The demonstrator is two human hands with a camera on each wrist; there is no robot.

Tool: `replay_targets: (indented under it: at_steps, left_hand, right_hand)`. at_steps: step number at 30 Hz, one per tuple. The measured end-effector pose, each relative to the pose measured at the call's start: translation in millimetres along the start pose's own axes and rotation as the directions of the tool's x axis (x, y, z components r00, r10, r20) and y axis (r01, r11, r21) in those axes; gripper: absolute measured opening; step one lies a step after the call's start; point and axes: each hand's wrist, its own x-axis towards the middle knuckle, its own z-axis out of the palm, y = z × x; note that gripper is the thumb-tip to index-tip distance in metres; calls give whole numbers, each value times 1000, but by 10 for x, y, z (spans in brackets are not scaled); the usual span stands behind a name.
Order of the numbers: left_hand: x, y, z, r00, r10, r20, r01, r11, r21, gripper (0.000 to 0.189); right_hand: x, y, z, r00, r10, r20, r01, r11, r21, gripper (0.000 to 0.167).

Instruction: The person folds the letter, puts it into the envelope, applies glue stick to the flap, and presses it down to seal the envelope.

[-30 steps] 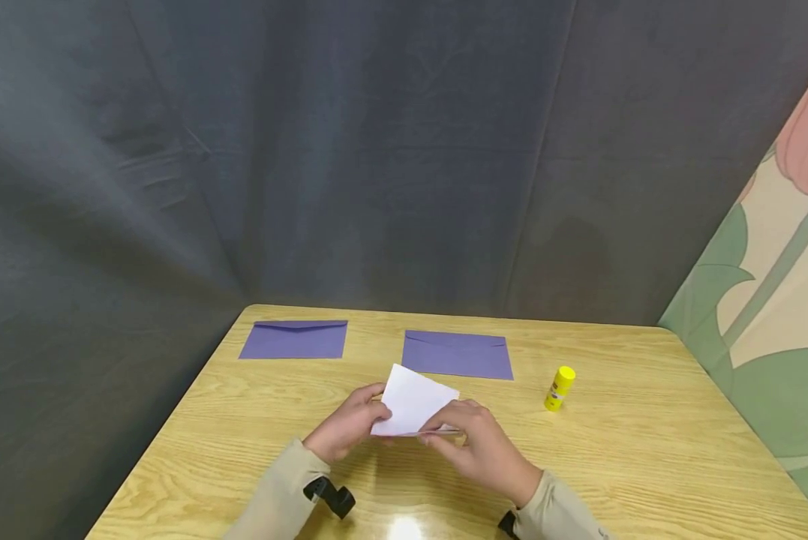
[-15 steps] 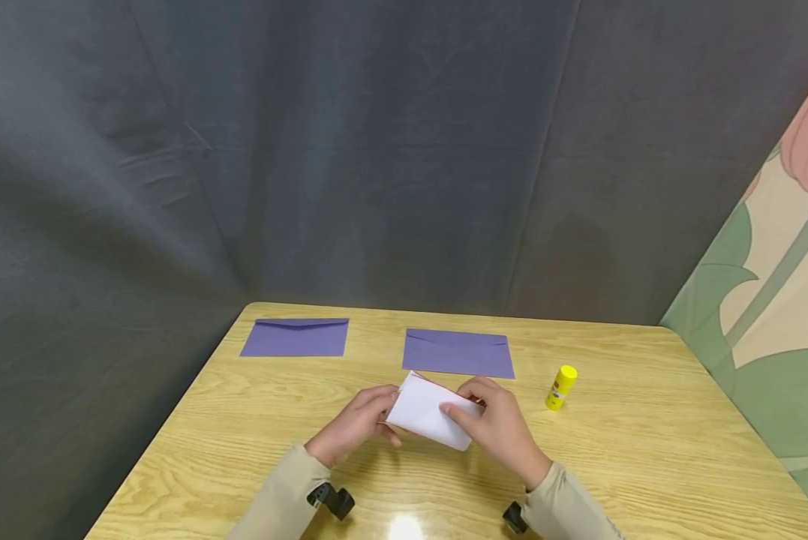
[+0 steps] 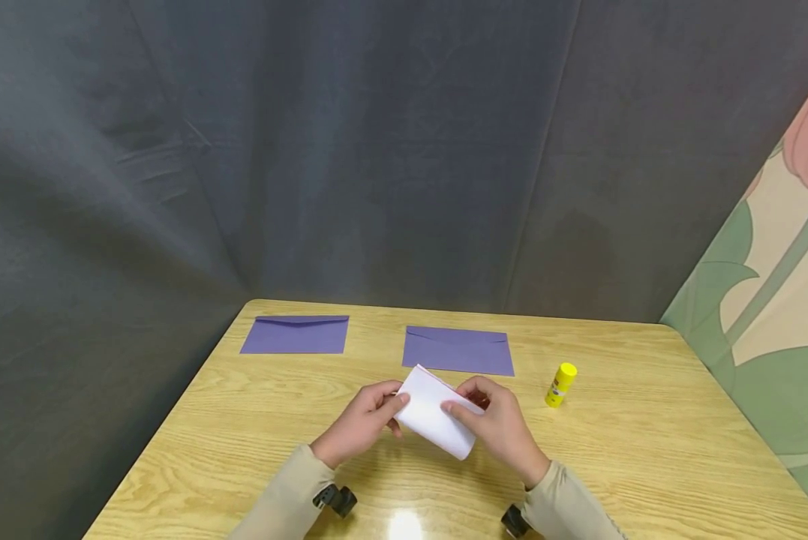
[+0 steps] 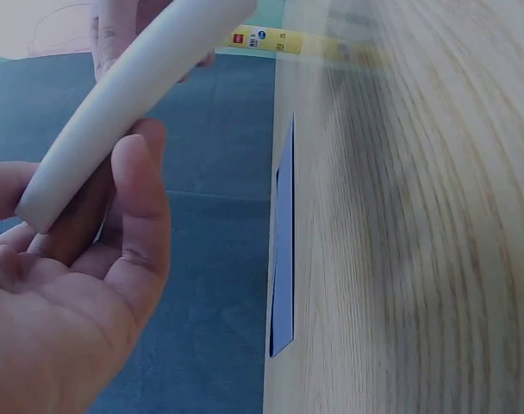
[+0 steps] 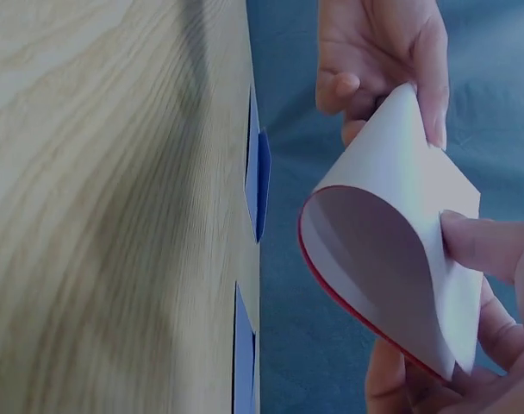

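Observation:
A sheet of paper [image 3: 434,412], white on the face I see and red along its edge, is held above the table between both hands. In the right wrist view the sheet [image 5: 383,155] is bent over on itself, its bend rounded into an open loop. My left hand [image 3: 358,425] pinches its left end, thumb on top and fingers behind. At the other end my right hand [image 3: 501,427] grips the sheet, thumb on the white face. Something dark reddish, partly hidden, shows by the right fingers. The left wrist view shows the bent sheet [image 4: 115,112] edge-on.
Two purple envelopes lie flat toward the back of the wooden table [image 3: 241,435], one at left [image 3: 295,337] and one at the middle [image 3: 458,354]. A yellow glue stick [image 3: 561,385] stands to the right. Dark cloth [image 3: 404,150] hangs behind the table.
The right hand has shifted right and taken the sheet's right end, thumb on top. The sheet has turned and been bent over. The left hand, loosened half a second ago, now pinches the left end.

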Motion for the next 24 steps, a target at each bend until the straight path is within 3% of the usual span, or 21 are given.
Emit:
replay_targets:
  at_steps: [10, 15, 20, 24]
  left_hand:
    - [14, -27, 20, 999, 21, -36, -17, 994, 107, 31]
    - [-7, 28, 44, 1000, 4, 28, -10, 971, 239, 26]
    - [-20, 74, 91, 993, -17, 120, -18, 960, 280, 24]
    - [-5, 68, 106, 999, -4, 37, -4, 978, 211, 24]
  right_hand:
    - [-10, 15, 36, 1000, 0, 22, 0, 1000, -10, 21]
    - [-2, 21, 25, 989, -42, 140, 43, 999, -8, 31]
    - [-5, 9, 25, 969, -110, 219, 105, 994, 37, 9]
    - [-29, 3, 37, 984, -111, 140, 97, 990, 101, 10]
